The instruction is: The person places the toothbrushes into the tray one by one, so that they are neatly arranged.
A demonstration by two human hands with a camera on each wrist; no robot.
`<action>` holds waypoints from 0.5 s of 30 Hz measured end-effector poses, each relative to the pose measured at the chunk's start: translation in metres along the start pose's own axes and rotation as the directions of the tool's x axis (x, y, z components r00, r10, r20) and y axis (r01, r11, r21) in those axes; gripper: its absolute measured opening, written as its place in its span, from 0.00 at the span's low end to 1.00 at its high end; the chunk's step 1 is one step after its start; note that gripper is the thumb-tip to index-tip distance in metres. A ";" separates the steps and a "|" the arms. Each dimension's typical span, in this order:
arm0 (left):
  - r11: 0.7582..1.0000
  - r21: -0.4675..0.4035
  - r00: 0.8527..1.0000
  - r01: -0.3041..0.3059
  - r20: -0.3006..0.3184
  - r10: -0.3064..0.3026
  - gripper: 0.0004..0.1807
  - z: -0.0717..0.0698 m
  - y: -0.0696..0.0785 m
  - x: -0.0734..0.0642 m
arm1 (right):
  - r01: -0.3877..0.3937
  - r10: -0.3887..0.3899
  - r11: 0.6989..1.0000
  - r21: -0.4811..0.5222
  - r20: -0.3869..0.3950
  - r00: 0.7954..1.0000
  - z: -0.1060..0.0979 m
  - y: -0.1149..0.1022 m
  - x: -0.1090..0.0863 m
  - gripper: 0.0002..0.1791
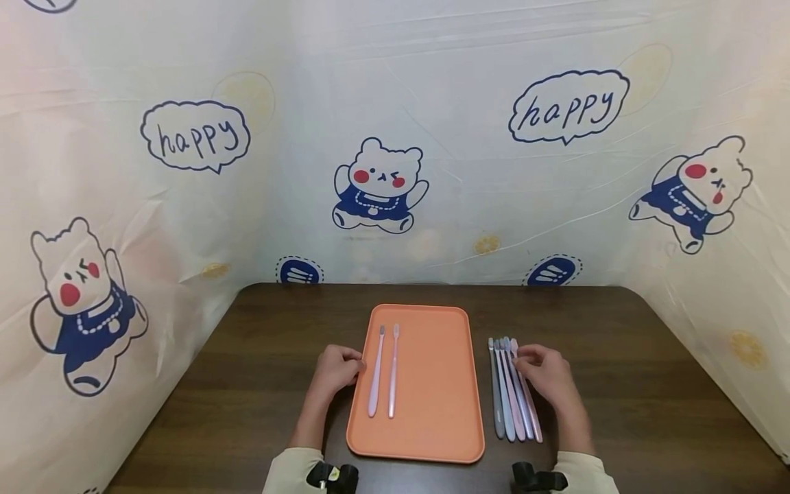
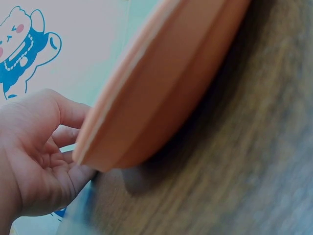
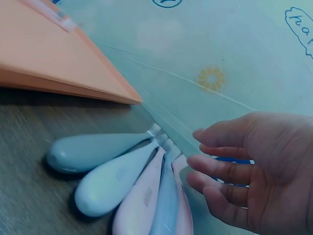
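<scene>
An orange tray (image 1: pixel 435 391) lies on the table with two toothbrushes on its left half, a lilac toothbrush (image 1: pixel 374 384) and a pink-white toothbrush (image 1: pixel 392 384), bristle ends away from me. My left hand (image 1: pixel 336 372) grips the tray's left rim, its thumb and fingers around the edge in the left wrist view. Right of the tray, several toothbrushes lie side by side: a grey-green toothbrush (image 3: pixel 93 152), a light blue toothbrush (image 3: pixel 112 183), a pink toothbrush (image 3: pixel 142 205) and others. Beside their heads hovers my right hand (image 3: pixel 264 171), fingers loosely bent and holding nothing.
The dark wooden table (image 1: pixel 247 398) extends to both sides of the tray. Behind it and at the sides hangs a pale curtain (image 1: pixel 444 226) printed with cartoon bears and the word "happy". Black wrist mounts (image 1: pixel 333 477) sit on the sleeves.
</scene>
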State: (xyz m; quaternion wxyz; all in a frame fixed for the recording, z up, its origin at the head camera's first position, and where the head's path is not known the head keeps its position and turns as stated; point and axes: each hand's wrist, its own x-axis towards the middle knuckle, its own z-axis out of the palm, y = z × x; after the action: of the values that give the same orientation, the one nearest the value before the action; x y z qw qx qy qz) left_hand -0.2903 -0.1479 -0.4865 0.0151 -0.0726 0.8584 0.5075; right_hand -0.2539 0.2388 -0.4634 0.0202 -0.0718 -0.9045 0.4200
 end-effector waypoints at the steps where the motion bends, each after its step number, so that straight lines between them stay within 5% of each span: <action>1: 1.000 0.000 1.000 -0.001 0.000 0.001 0.11 0.000 0.000 0.000 | -0.007 0.007 1.000 0.001 0.006 1.000 -0.001 0.001 0.000 0.20; 9: 1.000 0.012 1.000 0.008 0.005 -0.008 0.11 -0.001 0.000 -0.001 | -0.034 0.035 0.999 -0.036 0.030 0.999 -0.007 0.008 -0.002 0.21; 15: 1.000 0.013 1.000 0.009 0.002 -0.009 0.11 -0.001 0.001 -0.001 | -0.089 0.091 0.996 -0.021 0.120 0.989 -0.014 0.011 -0.005 0.23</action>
State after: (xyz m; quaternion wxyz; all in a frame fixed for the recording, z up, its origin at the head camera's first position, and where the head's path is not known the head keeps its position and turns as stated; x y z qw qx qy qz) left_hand -0.2896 -0.1479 -0.4847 0.0189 -0.0759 0.8614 0.5019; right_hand -0.2460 0.2554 -0.4623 -0.0541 -0.0869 -0.9032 0.4168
